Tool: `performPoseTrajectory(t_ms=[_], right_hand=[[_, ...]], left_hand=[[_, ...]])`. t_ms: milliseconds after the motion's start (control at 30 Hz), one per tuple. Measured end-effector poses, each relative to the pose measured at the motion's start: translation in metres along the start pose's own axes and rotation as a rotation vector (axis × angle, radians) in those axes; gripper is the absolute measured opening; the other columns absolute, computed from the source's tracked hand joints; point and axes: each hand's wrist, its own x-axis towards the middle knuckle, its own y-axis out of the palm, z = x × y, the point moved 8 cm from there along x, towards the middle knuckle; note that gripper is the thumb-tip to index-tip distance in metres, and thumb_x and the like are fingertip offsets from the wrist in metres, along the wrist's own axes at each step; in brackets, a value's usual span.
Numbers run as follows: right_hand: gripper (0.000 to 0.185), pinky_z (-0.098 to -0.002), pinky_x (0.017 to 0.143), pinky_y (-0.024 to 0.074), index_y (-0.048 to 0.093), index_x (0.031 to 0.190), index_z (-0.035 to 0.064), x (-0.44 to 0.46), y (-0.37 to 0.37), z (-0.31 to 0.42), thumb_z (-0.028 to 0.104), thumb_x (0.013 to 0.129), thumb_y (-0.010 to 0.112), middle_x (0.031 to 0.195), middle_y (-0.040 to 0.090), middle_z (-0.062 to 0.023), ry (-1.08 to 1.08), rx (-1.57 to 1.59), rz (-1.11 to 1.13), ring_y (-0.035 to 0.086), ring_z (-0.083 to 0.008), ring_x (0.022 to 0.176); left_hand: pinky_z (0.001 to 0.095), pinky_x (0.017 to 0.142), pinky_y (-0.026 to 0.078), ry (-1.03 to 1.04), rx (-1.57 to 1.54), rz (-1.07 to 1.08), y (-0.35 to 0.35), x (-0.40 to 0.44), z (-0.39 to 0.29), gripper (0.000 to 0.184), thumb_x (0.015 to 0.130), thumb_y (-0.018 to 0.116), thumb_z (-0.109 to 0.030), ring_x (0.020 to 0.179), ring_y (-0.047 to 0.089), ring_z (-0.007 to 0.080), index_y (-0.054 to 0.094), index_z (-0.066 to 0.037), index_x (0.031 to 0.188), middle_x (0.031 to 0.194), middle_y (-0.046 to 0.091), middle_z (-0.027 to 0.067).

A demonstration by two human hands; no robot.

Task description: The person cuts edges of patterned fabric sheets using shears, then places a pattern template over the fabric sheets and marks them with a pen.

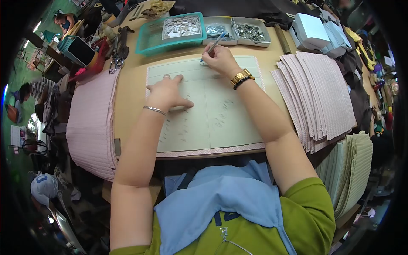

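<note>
Green workshop floor (17, 163) shows beyond a tan worktable (134, 97); clock positions are read from the middle of the pale green pattern sheet (238, 134) lying flat on it. Pink patterned material (212, 151) shows beneath the sheet along its 6 o'clock edge. Handwritten marks (221, 119) run across its lower half.

Left hand (168, 91): palm down on the sheet at 10 o'clock, fingers spread, grasping nothing. A silver bracelet (154, 110) circles its wrist.

Right hand (222, 59): at the 12 o'clock edge, fingers pinched around a slim pen (219, 42), which slants with its blue end up. Whether the lower tip touches the sheet cannot be determined. A gold bracelet (242, 76) is on that wrist.

Surroundings: a teal plastic tray (146, 42) at 11 o'clock contains small white pieces (182, 27). At 1 o'clock, a shallow grey box (254, 43) holds small metal parts (248, 32). Scissors (115, 64) lie at 10 o'clock. Pink striped stacks flank the sheet, the left stack (91, 123) at 9 o'clock and the fanned right stack (316, 97) at 3 o'clock. A pale green stack (355, 170) stands at 4 o'clock.
</note>
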Motion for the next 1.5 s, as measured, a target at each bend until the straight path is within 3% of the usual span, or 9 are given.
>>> performPoseTrajectory(t_ms=[33,133,233,533,833,1233,1333,1433,1500], right_hand=[[0.023,-0.0321,0.060,0.0501,0.063,0.079,0.0015,-0.003,-0.001,0.010,0.024,0.083,0.062,0.065,0.065,-0.0099,0.011,-0.022,0.008,0.062,-0.0174,0.059],[0.019,-0.0284,0.056,0.0451,0.064,0.083,0.0036,-0.001,0.005,0.005,0.022,0.085,0.063,0.063,0.059,-0.0044,-0.026,-0.097,0.010,0.052,-0.0096,0.057],[0.020,-0.0341,0.061,0.0505,0.063,0.080,0.0015,-0.004,0.004,0.011,0.021,0.084,0.061,0.066,0.064,-0.0135,-0.060,-0.078,-0.008,0.062,-0.0238,0.059],[0.021,-0.0348,0.063,0.0501,0.062,0.079,0.0005,-0.005,0.007,0.013,0.021,0.084,0.060,0.068,0.065,-0.0143,-0.023,-0.139,-0.018,0.062,-0.0267,0.062],[0.022,-0.0329,0.059,0.0466,0.062,0.079,0.0010,-0.003,-0.001,-0.010,0.023,0.084,0.060,0.063,0.061,-0.0102,0.023,-0.094,-0.076,0.056,-0.0185,0.057],[0.019,-0.0327,0.059,0.0471,0.062,0.081,0.0011,-0.008,0.003,0.010,0.020,0.083,0.061,0.064,0.061,-0.0110,-0.046,-0.090,-0.048,0.058,-0.0201,0.057],[0.017,-0.0271,0.057,0.0441,0.061,0.083,0.0029,-0.007,0.006,0.005,0.020,0.086,0.060,0.065,0.059,-0.0039,-0.036,-0.163,-0.005,0.052,-0.0096,0.059],[0.020,-0.0319,0.061,0.0483,0.062,0.083,0.0016,-0.005,0.004,0.007,0.022,0.084,0.061,0.067,0.062,-0.0111,-0.058,-0.210,-0.069,0.059,-0.0185,0.061],[0.023,-0.0341,0.063,0.0505,0.063,0.083,0.0013,-0.004,0.003,0.009,0.024,0.085,0.060,0.069,0.066,-0.0136,-0.099,-0.242,-0.075,0.063,-0.0224,0.062]], left_hand=[[0.0685,0.102,0.034,-0.001,0.000,0.001,0.001,0.000,-0.001,0.107,0.057,0.080,-0.061,0.121,0.056,0.0354,0.038,-0.019,0.146,0.140,0.046,0.0181],[0.0683,0.101,0.036,-0.003,0.020,0.022,-0.001,-0.001,-0.003,0.105,0.058,0.079,-0.062,0.121,0.056,0.0354,0.039,-0.017,0.145,0.140,0.046,0.0184],[0.0682,0.101,0.036,-0.001,0.021,0.013,-0.003,-0.004,-0.004,0.102,0.059,0.079,-0.061,0.120,0.056,0.0355,0.041,-0.016,0.142,0.137,0.047,0.0180],[0.0684,0.101,0.036,0.010,-0.005,0.013,-0.002,-0.005,-0.003,0.099,0.059,0.080,-0.060,0.123,0.054,0.0340,0.044,-0.013,0.138,0.134,0.049,0.0172],[0.0675,0.096,0.041,0.016,0.012,-0.008,0.004,0.001,-0.002,0.104,0.058,0.080,-0.060,0.119,0.055,0.0389,0.040,-0.017,0.143,0.132,0.049,0.0206],[0.0664,0.098,0.042,0.017,-0.016,-0.002,0.001,0.000,-0.002,0.098,0.058,0.081,-0.057,0.122,0.054,0.0359,0.046,-0.010,0.136,0.135,0.048,0.0187],[0.0665,0.097,0.042,0.027,-0.012,0.020,0.000,-0.001,-0.003,0.100,0.057,0.081,-0.059,0.123,0.054,0.0345,0.046,-0.010,0.137,0.135,0.049,0.0188],[0.0632,0.088,0.049,0.056,0.041,-0.043,0.001,0.001,-0.004,0.098,0.059,0.079,-0.061,0.115,0.057,0.0383,0.046,-0.012,0.137,0.128,0.053,0.0197],[0.0646,0.095,0.045,0.048,0.027,-0.029,0.000,0.003,-0.004,0.100,0.059,0.080,-0.062,0.121,0.054,0.0350,0.046,-0.011,0.137,0.133,0.050,0.0192]])
